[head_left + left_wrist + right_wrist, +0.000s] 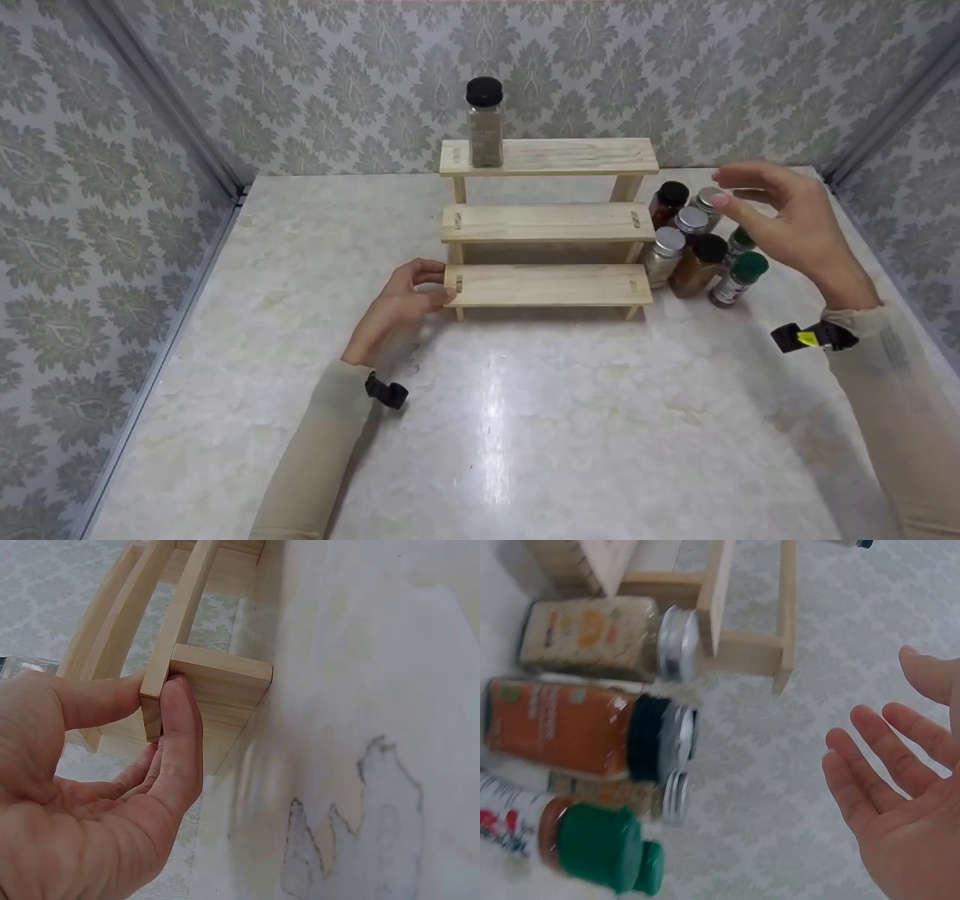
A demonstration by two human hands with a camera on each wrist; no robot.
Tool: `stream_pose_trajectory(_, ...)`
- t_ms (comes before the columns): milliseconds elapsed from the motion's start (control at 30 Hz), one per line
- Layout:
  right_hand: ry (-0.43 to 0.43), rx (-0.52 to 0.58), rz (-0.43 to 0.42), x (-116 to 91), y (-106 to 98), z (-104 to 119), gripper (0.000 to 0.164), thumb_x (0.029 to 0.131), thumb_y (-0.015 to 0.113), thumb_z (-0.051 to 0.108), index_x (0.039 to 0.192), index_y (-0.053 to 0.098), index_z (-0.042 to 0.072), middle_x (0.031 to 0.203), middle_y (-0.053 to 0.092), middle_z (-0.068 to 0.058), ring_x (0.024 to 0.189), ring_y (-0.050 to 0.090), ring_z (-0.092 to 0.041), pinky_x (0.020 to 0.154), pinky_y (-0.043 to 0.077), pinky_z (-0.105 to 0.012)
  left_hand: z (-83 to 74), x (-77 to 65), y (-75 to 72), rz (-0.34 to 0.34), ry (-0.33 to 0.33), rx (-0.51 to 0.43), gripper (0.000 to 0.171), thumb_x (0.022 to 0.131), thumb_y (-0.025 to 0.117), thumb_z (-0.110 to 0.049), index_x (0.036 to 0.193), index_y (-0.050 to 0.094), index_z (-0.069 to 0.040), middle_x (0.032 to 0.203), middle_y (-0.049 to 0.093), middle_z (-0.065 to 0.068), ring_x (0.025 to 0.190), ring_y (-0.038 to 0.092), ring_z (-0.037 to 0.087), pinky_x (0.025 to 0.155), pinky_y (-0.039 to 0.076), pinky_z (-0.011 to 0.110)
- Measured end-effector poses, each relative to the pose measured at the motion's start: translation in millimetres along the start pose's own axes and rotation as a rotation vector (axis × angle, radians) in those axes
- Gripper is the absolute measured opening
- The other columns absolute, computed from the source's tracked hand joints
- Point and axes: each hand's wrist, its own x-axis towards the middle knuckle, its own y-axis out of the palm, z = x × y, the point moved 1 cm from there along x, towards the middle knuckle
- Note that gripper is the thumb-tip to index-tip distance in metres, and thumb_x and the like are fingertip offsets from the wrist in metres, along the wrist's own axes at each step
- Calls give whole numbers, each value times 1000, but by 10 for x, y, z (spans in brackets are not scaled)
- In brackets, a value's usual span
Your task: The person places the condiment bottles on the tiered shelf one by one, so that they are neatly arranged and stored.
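A three-tier wooden shelf [547,285] stands on the table. My left hand [409,300] pinches the left end of its lowest board between thumb and fingers, as the left wrist view [112,765] also shows. On the left of the top board stands a spice jar [486,135] with a black lid. My right hand [795,217] holds nothing, its fingers apart, above the back right of a group of spice jars. Among these are a silver-lidded jar [592,637], a black-lidded jar of orange-red powder [562,724] and a green-capped bottle [739,279].
The jars stand close together against the right end of the shelf. Behind is a patterned wall [360,90], with side panels at left and right. Bare marbled tabletop [570,435] stretches in front of the shelf.
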Motion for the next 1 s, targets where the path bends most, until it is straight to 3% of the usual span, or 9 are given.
stream_pose_trajectory(167,20,0,26,-157,-82,-240,40,100,77,18,138,70,7,128,71,6,111,62,9,98,46,-8,11,-26,-7,0,19,-5,50,101,67,-6,147,49,1,147,55,20,128,61,32,104,57,39)
stream_pose_trajectory(400,35,-28,124,-368,-165,-619,43,96,80,9,137,69,4,122,68,21,108,60,12,93,45,-4,4,-18,1,-3,8,-14,51,101,67,-6,148,48,0,148,54,19,130,60,32,108,55,41)
stream_pose_trajectory(567,54,-2,150,-468,-167,-820,44,93,81,3,136,70,3,121,68,23,107,62,10,93,47,-5,11,-21,-3,8,-5,-59,50,102,68,-5,147,49,0,147,53,18,129,60,32,107,56,43)
stream_pose_trajectory(667,65,2,153,-519,-147,-907,45,93,81,3,137,69,2,123,66,25,107,62,11,93,47,-4,14,-8,-1,0,-3,-38,50,101,69,-5,146,50,0,146,54,19,129,60,31,105,57,41)
stream_pose_trajectory(767,74,-40,165,-567,-119,-969,45,96,78,3,140,68,3,126,66,19,106,59,16,92,46,-2,14,-2,1,-5,-12,-23,50,101,69,-6,146,50,-1,146,55,18,128,61,31,104,57,39)
stream_pose_trajectory(900,81,-91,191,-612,-96,-1031,46,99,74,3,144,64,1,133,67,-8,103,54,21,90,44,0,10,-9,14,-4,-25,-45,49,102,68,-5,147,49,-2,145,54,17,126,62,31,104,58,41)
stream_pose_trajectory(1000,99,-94,198,-624,-92,-1058,47,99,73,3,145,63,1,134,66,-10,102,53,21,89,44,1,7,-12,21,3,-7,-64,49,101,67,-4,147,48,-1,145,54,18,128,60,31,106,57,43)
